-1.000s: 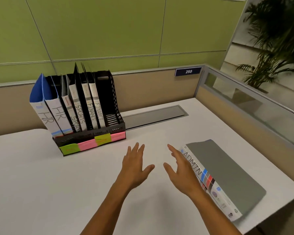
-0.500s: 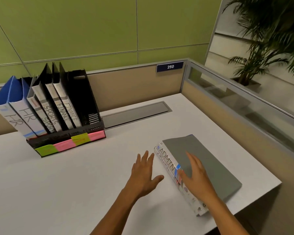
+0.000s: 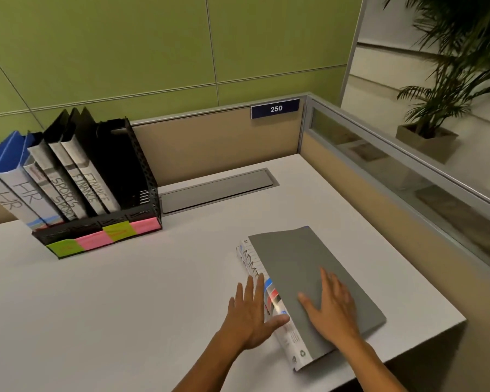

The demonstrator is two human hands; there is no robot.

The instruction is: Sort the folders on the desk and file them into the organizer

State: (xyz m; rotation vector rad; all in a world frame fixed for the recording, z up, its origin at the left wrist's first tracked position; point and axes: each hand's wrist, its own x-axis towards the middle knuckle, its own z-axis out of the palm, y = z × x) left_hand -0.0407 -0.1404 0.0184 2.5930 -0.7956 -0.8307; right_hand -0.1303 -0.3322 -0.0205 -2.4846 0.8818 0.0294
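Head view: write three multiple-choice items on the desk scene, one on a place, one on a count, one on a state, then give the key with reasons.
1. Where does the grey folder lie?
A. On the desk, right of the organizer
B. Inside the organizer
C. On the floor

2. How many sticky labels run along the organizer's front?
A. Two
B. Four
C. Six

3. How does the right hand meet the grey folder?
A. Hovers clear of it
B. Rests flat on its cover
C. Grips its far corner

Key: 1 A, it lies flat near the desk's right edge. 2 B, green, pink, green, pink. 3 B, the fingers are spread on the cover, while the left hand touches the spine side.
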